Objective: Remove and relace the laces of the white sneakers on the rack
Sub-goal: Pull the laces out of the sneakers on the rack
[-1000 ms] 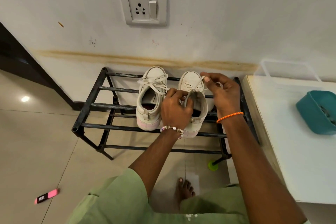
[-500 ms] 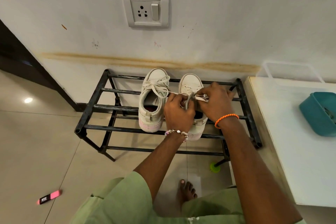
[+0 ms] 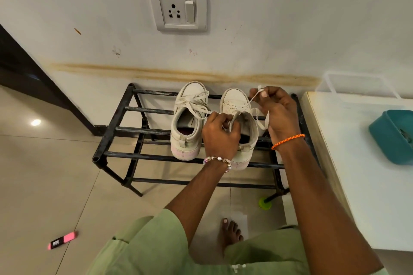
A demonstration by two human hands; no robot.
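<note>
The right hand (image 3: 278, 110), at two o'clock of the right white canvas sneaker (image 3: 240, 127), pinches a flat white lace (image 3: 253, 97) between thumb and fingertips, drawn taut from the eyelets. The left hand (image 3: 220, 135), at eight o'clock, grips that sneaker's collar with curled fingers. Beside it at nine o'clock sits the laced left white sneaker (image 3: 188, 120). Both rest on the black metal-bar shoe rack (image 3: 116, 127) against the wall.
</note>
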